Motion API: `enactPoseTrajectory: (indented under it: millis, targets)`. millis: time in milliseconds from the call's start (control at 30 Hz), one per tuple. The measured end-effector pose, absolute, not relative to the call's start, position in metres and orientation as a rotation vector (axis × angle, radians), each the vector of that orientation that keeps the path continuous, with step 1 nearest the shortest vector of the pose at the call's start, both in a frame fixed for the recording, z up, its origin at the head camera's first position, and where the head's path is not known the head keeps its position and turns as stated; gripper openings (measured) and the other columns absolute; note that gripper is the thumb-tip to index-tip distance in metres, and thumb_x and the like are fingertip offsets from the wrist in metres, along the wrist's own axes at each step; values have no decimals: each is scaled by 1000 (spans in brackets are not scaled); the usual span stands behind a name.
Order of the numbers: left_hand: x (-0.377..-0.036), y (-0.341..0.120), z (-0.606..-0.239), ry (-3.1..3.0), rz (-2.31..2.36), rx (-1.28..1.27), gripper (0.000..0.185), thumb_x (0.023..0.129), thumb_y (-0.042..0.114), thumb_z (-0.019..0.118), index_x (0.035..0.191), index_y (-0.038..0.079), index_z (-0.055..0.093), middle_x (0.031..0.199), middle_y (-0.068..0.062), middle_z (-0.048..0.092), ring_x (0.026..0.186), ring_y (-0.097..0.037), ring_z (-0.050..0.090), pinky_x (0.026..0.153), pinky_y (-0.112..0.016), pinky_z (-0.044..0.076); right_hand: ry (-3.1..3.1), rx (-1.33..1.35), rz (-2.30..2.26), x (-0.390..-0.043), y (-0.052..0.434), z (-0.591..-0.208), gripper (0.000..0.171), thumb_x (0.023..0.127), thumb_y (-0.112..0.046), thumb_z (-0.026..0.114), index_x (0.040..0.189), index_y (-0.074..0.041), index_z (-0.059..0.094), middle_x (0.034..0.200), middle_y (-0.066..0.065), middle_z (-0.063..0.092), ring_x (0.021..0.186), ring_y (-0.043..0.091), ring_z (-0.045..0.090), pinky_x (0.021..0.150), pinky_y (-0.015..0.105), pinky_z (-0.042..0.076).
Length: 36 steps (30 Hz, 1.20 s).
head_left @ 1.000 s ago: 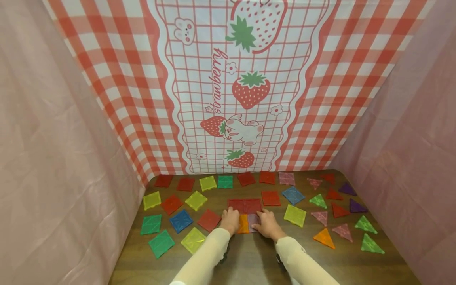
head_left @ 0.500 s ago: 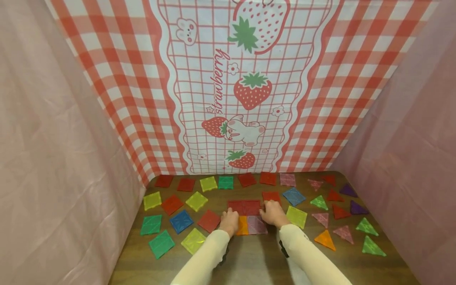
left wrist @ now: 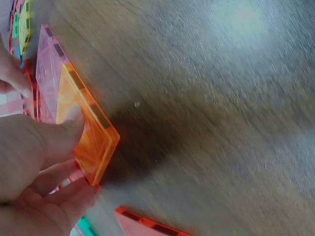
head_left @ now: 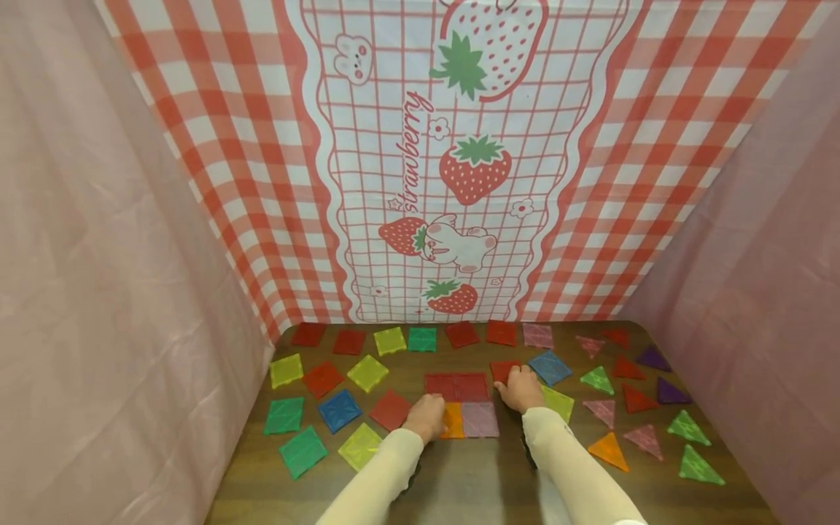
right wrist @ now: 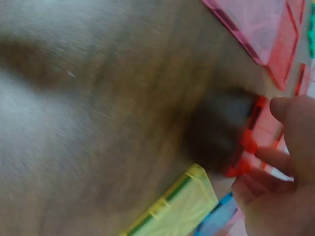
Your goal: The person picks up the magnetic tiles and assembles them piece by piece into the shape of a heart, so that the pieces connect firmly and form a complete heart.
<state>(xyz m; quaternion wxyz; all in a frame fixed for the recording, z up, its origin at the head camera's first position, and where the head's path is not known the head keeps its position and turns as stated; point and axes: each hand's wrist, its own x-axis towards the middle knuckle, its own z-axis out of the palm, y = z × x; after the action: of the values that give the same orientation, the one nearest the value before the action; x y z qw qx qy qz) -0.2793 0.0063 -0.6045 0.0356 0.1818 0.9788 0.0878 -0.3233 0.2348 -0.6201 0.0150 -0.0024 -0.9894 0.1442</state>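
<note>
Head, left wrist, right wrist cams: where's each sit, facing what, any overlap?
Head: on the head, facing forward and down over the tabletop; left hand, right hand and sleeves show.
Left wrist: worn there, facing the orange tile; left hand, plus part of the right, shows.
Right wrist: worn there, facing the red tile; only the right hand shows.
Both wrist views share the pink square tile.

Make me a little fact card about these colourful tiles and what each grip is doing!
Left grip: holds the orange tile
Right grip: holds a red square
Middle: pink tile beside the orange one, two dark red tiles behind
Right side: triangles in red, pink, green, purple, orange
Surface: brown table
Backdrop: strawberry-print cloth
</note>
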Motion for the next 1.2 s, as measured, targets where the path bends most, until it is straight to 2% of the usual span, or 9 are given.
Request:
enactPoseTrajectory:
  millis: [233, 400, 533, 667, 733, 800, 933, 1100, 1200]
  targets:
    - [-282, 2, -605, 2994, 295, 589, 23, 71, 24, 82, 78, 10, 65, 81, -1, 67, 79, -15, 65, 72, -26, 53, -2966, -63, 374, -320, 231, -625, 60, 78, -44, 71, 95, 10, 51, 80, 25, 57, 72, 40, 58, 68, 51, 50]
    - [-279, 2, -605, 2982, 334, 572, 21, 73, 22, 81, 81, 9, 68, 86, -3, 69, 80, -17, 65, 72, -28, 53, -3006, -74, 360, -322, 231, -623, 57, 73, -39, 73, 96, 9, 53, 78, 26, 61, 67, 41, 61, 60, 51, 50]
    - [-277, 3, -605, 2972, 333, 581, 22, 74, 23, 80, 89, 8, 72, 100, -3, 70, 88, -18, 66, 76, -28, 53, -3050, -71, 425, -323, 232, -622, 49, 72, -31, 70, 100, 7, 57, 81, 26, 64, 68, 40, 63, 54, 50, 49]
    - [-277, 2, -604, 2969, 327, 575, 33, 75, 23, 79, 104, 8, 72, 120, -3, 65, 103, -20, 65, 85, -29, 53, -3076, -24, 455, -321, 231, -618, 32, 78, -32, 66, 76, -1, 63, 77, 21, 64, 64, 33, 62, 54, 46, 49]
    - [-276, 2, -604, 2963, 319, 569, 37, 76, 23, 78, 109, 9, 71, 126, -3, 62, 109, -20, 63, 88, -29, 52, -3088, 12, 451, -318, 228, -615, 38, 81, -37, 66, 60, -6, 59, 75, 20, 63, 64, 32, 59, 58, 46, 49]
    - [-277, 1, -604, 2957, 323, 572, 35, 76, 23, 78, 108, 9, 71, 127, -3, 62, 109, -21, 62, 88, -30, 52, -3093, 37, 436, -316, 224, -614, 46, 84, -41, 66, 53, -8, 56, 77, 20, 62, 67, 33, 58, 64, 48, 50]
    - [-277, 1, -605, 2946, 348, 563, 31, 76, 22, 78, 103, 9, 71, 125, -4, 63, 105, -20, 64, 85, -30, 53, -3079, 37, 414, -316, 217, -615, 47, 87, -41, 63, 61, -2, 63, 84, 24, 62, 74, 39, 59, 70, 52, 50]
    - [-278, 1, -604, 2962, 339, 558, 35, 73, 22, 80, 101, 6, 67, 95, -5, 70, 86, -18, 66, 73, -30, 54, -3126, -21, 363, -322, 218, -619, 53, 90, -42, 57, 84, 9, 68, 90, 28, 61, 79, 42, 59, 72, 54, 49]
    - [-279, 1, -603, 2975, 330, 567, 29, 72, 22, 81, 91, 7, 66, 84, -4, 67, 80, -17, 65, 70, -30, 53, -3112, -68, 330, -324, 222, -623, 59, 87, -45, 60, 93, 13, 64, 92, 28, 59, 83, 43, 56, 76, 55, 47]
